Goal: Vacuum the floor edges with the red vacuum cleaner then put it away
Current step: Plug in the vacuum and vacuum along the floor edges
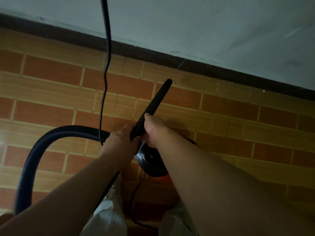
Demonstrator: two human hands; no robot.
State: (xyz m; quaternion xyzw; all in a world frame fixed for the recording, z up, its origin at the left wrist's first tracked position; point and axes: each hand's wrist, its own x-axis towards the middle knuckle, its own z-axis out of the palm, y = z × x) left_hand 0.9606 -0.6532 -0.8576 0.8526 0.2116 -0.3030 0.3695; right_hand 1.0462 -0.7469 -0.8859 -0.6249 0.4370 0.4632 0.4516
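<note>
Here, both hands, left hand (119,138) rearward and right hand (152,128) forward, wrap tightly round the black nozzle (154,101), probably to steady its tip, which lies ahead of the grip, short of the skirting (153,54). Beneath the grip sits the red vacuum cleaner (153,161) — largely hidden by forearms, its colour barely visible.

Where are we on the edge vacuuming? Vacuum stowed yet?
Done: nothing provable; one frame can't show which edges are clean. In hand: left hand and right hand both grip the black nozzle, its tip aimed at the floor close to the dark baseboard. Left: putting away; the hose is looped out, the cord is strung out, and the vacuum body sits on the floor below the hands.
</note>
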